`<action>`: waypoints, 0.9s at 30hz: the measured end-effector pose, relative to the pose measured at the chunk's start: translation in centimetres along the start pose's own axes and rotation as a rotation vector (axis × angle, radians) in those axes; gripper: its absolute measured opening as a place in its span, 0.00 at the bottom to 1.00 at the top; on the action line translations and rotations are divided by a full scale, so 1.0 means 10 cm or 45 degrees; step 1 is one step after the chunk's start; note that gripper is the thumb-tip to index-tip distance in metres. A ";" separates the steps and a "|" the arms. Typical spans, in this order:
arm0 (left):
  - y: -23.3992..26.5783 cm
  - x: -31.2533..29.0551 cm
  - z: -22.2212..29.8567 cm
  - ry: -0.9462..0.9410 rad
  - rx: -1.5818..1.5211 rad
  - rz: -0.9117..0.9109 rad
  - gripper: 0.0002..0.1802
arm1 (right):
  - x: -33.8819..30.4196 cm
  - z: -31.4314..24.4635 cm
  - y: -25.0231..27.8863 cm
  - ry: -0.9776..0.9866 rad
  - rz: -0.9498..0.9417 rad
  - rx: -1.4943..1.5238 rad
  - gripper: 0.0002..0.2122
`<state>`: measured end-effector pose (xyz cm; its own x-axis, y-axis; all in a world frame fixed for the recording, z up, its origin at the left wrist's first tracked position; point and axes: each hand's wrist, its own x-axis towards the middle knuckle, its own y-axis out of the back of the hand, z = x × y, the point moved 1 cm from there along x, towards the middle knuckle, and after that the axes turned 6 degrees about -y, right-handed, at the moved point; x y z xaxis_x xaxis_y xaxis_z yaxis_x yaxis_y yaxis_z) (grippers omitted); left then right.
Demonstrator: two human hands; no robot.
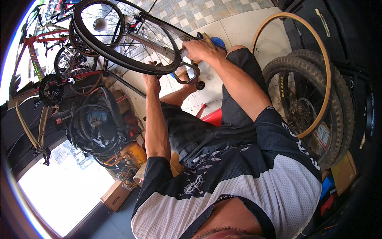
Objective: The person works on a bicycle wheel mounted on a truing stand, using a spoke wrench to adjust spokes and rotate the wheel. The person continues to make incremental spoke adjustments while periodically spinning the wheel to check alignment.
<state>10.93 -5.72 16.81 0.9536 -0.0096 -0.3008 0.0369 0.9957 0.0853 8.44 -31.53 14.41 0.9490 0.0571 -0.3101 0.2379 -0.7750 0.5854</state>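
A bicycle wheel (119, 68) with a black rim and thin spokes stands tilted in a grey metal truing stand (157, 47), in front of my knees. My left hand (151, 81) is closed at the wheel's near edge, its fingers partly hidden by the rim. On the right side of the stand, my right hand (197, 50) is closed round the metal near a black knob (199, 36). The stand's lower bracket (192, 74) lies between my two hands, with another black knob (200, 85) below it.
Knobby-tyred wheels (338, 119) and a tan tyre (328, 67) stand at my right. Bikes with a red frame (47, 38) crowd the far left. Nearer are a black bundle (93, 127), a yellow machine (133, 154) and a cardboard box (115, 196). Something red (213, 117) shows between my legs.
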 end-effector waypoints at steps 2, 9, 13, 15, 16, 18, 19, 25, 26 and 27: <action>0.01 0.01 -0.01 0.004 -0.002 -0.020 0.35 | 0.02 0.03 -0.02 0.007 0.010 -0.014 0.17; 0.05 0.06 -0.06 -0.040 -0.024 -0.002 0.37 | 0.04 0.02 -0.03 0.001 0.002 -0.030 0.17; 0.06 0.06 -0.06 0.041 -0.037 -0.045 0.36 | 0.03 0.02 -0.03 0.008 0.008 -0.026 0.17; 0.06 0.05 -0.06 0.046 -0.028 -0.038 0.35 | 0.04 0.03 -0.04 0.016 0.014 -0.037 0.17; 0.04 0.04 -0.06 0.050 -0.023 -0.035 0.35 | 0.04 0.04 -0.04 0.015 0.016 -0.040 0.17; -0.01 0.01 -0.06 0.030 -0.014 -0.006 0.34 | 0.04 0.05 -0.04 0.013 0.021 -0.046 0.16; 0.00 0.00 -0.07 0.018 -0.010 0.012 0.34 | 0.04 0.03 -0.04 0.007 0.019 -0.042 0.17; 0.01 -0.01 -0.08 0.038 -0.022 0.010 0.33 | 0.05 0.04 -0.06 0.013 0.016 -0.025 0.18; 0.00 -0.02 -0.08 0.042 -0.019 0.014 0.33 | 0.04 0.03 -0.05 0.008 0.014 -0.020 0.18; -0.01 -0.02 -0.09 0.045 -0.016 0.018 0.32 | 0.04 0.03 -0.05 0.003 0.011 -0.016 0.18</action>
<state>10.43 -5.72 16.06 0.9429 0.0079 -0.3329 0.0192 0.9968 0.0781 8.64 -31.29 13.74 0.9515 0.0515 -0.3032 0.2319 -0.7678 0.5973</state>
